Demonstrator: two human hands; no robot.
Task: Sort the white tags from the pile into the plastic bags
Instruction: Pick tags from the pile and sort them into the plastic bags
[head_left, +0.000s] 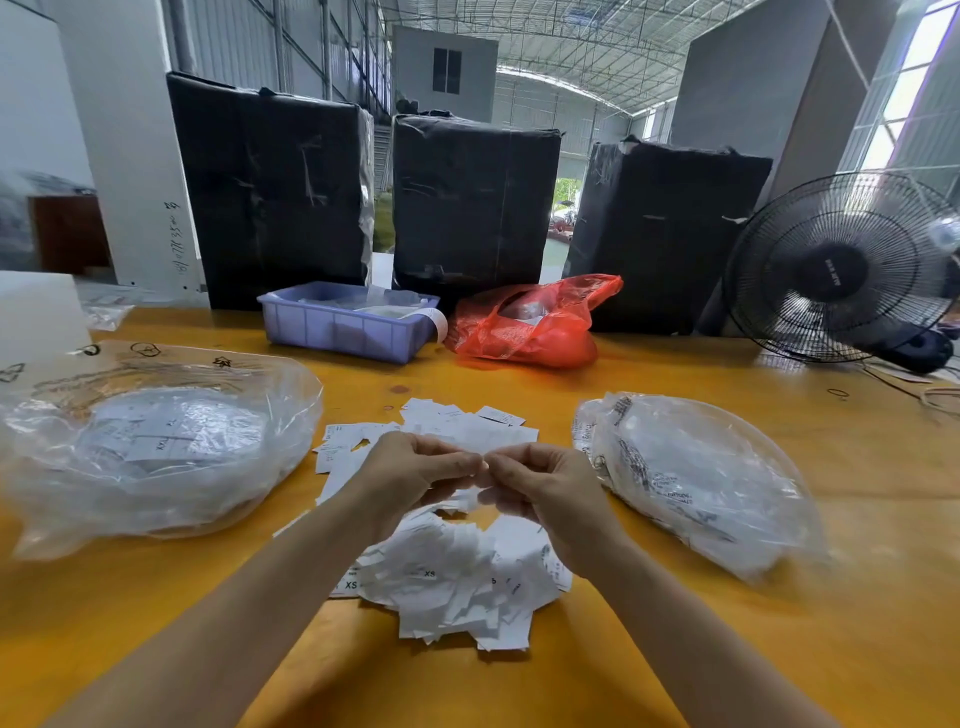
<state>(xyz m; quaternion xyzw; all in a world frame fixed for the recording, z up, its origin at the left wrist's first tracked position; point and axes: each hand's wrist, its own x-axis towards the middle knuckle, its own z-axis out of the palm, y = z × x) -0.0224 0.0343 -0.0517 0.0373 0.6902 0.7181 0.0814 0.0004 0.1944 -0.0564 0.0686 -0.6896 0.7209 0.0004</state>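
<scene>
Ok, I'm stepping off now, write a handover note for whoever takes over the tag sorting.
Left hand and right hand: fingertips meet above the pile, seemingly pinching a white tag between them; the tag itself is barely visible.
Pile of white tags lies on the yellow table, centre, near the body; XS shows on some.
Left plastic bag already holds tags, one marked XXL. Right plastic bag also holds tags.
Left to do: most of the pile; bag each tag by its size.

Across my yellow table (727, 374), a blue tray (343, 327) is sitting beside a red bag (540, 332) (crumpled), three black-wrapped boxes (470, 202) are standing behind them, and a black fan (841, 270) is facing me.
</scene>
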